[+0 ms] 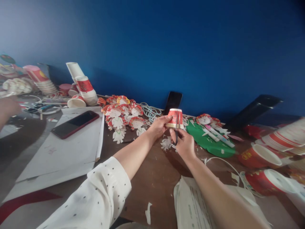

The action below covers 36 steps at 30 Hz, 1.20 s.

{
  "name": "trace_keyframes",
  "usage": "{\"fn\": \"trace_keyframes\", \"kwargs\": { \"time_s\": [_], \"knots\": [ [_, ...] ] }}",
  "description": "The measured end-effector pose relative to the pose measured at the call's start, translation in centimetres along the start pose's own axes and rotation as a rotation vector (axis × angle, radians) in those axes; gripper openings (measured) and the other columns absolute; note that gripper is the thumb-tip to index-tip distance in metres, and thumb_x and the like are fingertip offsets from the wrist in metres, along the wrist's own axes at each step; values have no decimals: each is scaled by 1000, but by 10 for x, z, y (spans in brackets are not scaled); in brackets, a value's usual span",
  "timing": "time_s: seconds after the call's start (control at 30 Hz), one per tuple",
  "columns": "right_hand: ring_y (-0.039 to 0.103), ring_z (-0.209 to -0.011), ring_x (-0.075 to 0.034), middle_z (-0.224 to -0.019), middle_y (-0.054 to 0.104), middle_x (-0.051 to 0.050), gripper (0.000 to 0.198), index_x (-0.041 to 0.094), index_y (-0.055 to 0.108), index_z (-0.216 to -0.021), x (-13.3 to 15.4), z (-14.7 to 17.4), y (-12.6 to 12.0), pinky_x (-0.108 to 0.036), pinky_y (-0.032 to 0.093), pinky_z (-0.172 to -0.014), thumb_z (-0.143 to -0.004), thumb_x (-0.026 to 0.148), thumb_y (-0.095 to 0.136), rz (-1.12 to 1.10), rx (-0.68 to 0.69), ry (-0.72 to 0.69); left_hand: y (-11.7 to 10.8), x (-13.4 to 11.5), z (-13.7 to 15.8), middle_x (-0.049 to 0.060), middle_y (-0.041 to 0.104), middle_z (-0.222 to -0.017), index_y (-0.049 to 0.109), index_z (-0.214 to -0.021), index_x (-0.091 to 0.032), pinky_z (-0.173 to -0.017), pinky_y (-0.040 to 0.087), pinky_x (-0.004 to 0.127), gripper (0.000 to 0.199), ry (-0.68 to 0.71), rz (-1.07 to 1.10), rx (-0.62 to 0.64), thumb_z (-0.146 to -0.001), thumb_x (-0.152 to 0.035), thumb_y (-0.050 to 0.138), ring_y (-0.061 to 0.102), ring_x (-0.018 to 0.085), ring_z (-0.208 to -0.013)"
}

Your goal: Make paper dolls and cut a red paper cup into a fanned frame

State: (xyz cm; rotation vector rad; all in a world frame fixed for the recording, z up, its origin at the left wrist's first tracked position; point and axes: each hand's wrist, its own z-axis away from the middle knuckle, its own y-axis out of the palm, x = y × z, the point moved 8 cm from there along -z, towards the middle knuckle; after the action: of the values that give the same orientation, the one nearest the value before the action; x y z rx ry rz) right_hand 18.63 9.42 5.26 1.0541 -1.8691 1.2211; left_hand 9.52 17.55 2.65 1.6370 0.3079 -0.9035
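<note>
My left hand (160, 126) grips a red and white paper cup (172, 118) by its left side, upside down above the table. In my right hand (185, 144) are scissors (176, 135) with dark handles, their blades pointing up against the cup's front. Whether the blades are cutting into the paper I cannot tell. Just below the hands lies a white paper cutout (166, 143). Left of my left hand sits a pile of paper dolls (116, 116) with red frilled edges.
A phone (75, 124) rests on white paper at left; another phone (173, 101) leans on the blue wall. A green disc (200, 140) holds markers. Paper cups (87, 90) stand at left, more cups (260, 156) at right. Another person's hand (9, 108) shows far left.
</note>
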Motion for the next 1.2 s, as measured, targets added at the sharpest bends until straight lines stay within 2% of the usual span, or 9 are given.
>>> {"fn": "trace_keyframes", "kwargs": {
  "time_s": [0.13, 0.43, 0.7, 0.9, 1.07, 1.2],
  "knots": [
    [51, -48, -12, -53, 57, 0, 36, 16, 66, -72, -3, 1, 1, -23, 39, -47, -77, 52, 64, -110, -26, 96, 0, 1, 0, 3, 63, -64, 63, -77, -9, -62, 46, 25, 24, 14, -20, -4, -69, -26, 76, 58, 11, -56],
    [47, -42, -9, -50, 55, 1, 39, 17, 59, -59, -3, 2, 2, -21, 37, -41, -72, 52, 69, -289, -9, 261, -6, -5, -1, 3, 63, -61, 61, -73, -9, -58, 46, 23, 18, -2, -68, -51, -72, -22, 73, 57, 10, -52],
    [48, -42, -9, -49, 54, 2, 37, 16, 66, -72, -2, 2, 2, -21, 36, -40, -71, 53, 69, -314, -4, 279, -12, -9, -3, 5, 66, -64, 64, -74, -9, -58, 45, 23, 20, 27, -111, -35, -69, -24, 76, 60, 11, -54],
    [48, -42, -11, -49, 54, 1, 40, 15, 69, -75, 2, 3, 2, -22, 36, -39, -69, 54, 69, -287, 16, 271, -16, -15, -5, 5, 67, -65, 65, -76, -10, -59, 44, 24, 26, 43, -159, -20, -66, -29, 79, 60, 11, -55],
    [49, -42, -10, -49, 54, 1, 38, 15, 69, -75, 4, 4, 2, -21, 36, -39, -69, 52, 71, -303, 17, 268, -20, -22, -5, 4, 67, -66, 67, -77, -10, -61, 42, 23, 27, 66, -204, -60, -63, -29, 80, 58, 10, -57],
    [47, -42, -10, -49, 54, 1, 39, 15, 70, -76, 7, 4, 1, -21, 37, -39, -69, 53, 70, -283, 23, 258, -24, -29, -5, 2, 66, -64, 67, -75, -12, -56, 37, 22, 25, 99, -239, -111, -64, -30, 79, 55, 8, -53]
  ]
}}
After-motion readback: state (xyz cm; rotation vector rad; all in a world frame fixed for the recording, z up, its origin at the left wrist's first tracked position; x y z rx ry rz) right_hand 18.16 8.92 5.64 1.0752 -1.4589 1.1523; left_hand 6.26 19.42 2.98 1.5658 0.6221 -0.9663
